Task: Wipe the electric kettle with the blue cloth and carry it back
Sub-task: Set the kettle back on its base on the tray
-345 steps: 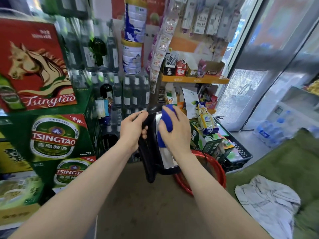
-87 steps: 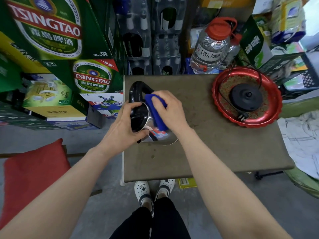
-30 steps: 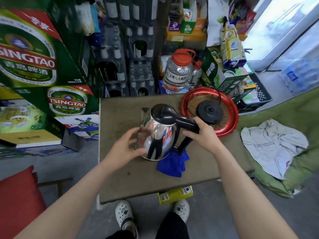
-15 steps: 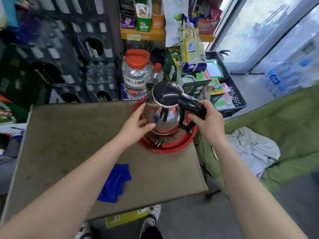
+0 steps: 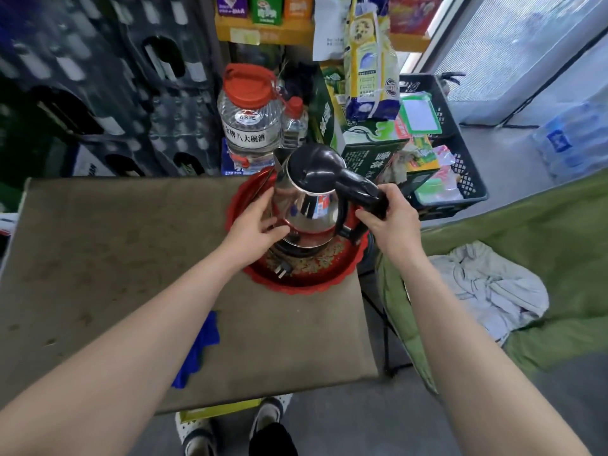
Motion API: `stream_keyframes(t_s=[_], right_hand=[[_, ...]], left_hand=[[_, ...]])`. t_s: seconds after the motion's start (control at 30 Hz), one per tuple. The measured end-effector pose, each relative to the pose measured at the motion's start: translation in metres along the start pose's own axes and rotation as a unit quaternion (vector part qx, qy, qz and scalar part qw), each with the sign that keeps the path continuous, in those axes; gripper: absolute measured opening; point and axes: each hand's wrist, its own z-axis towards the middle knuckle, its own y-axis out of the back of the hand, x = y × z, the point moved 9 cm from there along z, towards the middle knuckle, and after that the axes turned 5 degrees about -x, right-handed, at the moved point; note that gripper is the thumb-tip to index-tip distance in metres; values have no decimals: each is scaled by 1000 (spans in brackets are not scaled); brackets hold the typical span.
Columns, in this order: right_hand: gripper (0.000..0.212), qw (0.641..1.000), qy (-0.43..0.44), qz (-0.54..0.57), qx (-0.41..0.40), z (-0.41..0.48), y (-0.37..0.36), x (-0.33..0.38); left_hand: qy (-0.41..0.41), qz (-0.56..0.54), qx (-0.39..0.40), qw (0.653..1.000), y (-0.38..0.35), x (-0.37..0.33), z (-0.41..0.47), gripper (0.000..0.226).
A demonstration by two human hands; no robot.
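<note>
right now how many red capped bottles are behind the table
2: a large jug behind the red tray, and a small bottle at its right. Others may be hidden.

Mirror-bright metal kettle (image 5: 309,209) with glossy black, seemingly plastic lid; matt table (image 5: 131,258); soft blue cloth (image 5: 200,350)

Small shop w/ grey floor (image 5: 513,166). Brown table (image 5: 115,258) in middle. Dark crates (image 5: 108,93) stacked behind. Yellow shelf (image 5: 263,31) up top. Bright glass door (image 5: 526,44) at right.
</note>
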Motion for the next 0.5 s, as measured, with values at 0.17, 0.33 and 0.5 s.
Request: stream_keyframes(t_s=[0.17,0.33,0.5], right_hand=[[32,1000,-3,25,12,3,-5,-3],[34,996,-45,51,60,7,-18,-19],[32,993,-80,51,67,5,-20,-38]], left_hand=[[-21,45,-25,998,6,-5,-1,84],[-18,52,-38,998,12,4,-4,84],[-47,62,-44,996,6,3,-2,87]])
